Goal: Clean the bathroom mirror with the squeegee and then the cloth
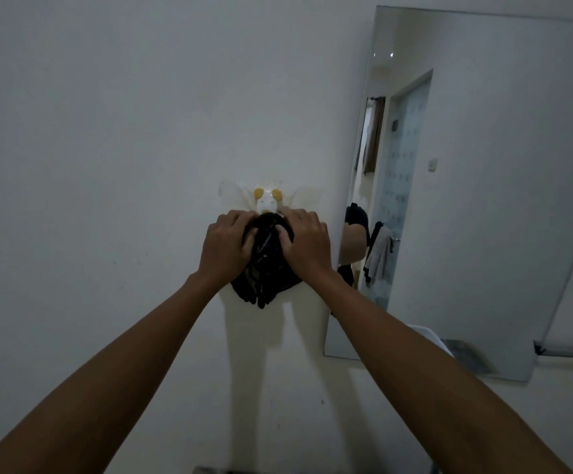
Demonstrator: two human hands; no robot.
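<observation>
Cloth (266, 265) — black, bunched, hanging against the white wall (107, 131) just below a small white hook (267, 200) with two yellow round spots. The hook sits on a clear adhesive patch stuck to the wall. Whether the cloth hangs from the hook cannot be told; the fingers cover the join.

Both arms reach forward and up from the bottom corners, elbows nearly straight, converging on the cloth. Left hand (225, 246) back toward the camera, fingers curled into the upper left of the bundle, gripping the fabric. Right hand (307, 244) mirrors it on the upper right — thumb dug into the dark folds, fingers bent over the top edge close under the hook. Both hands grasp the cloth; the two thumbs lie near each other at its middle. The lower part of the cloth hangs loose below the wrists.

Mirror (483, 186) is mounted on the same wall to the right, near the right forearm, its left edge just beside the right hand. It reflects a doorway, a hanging grey towel and part of the person.
</observation>
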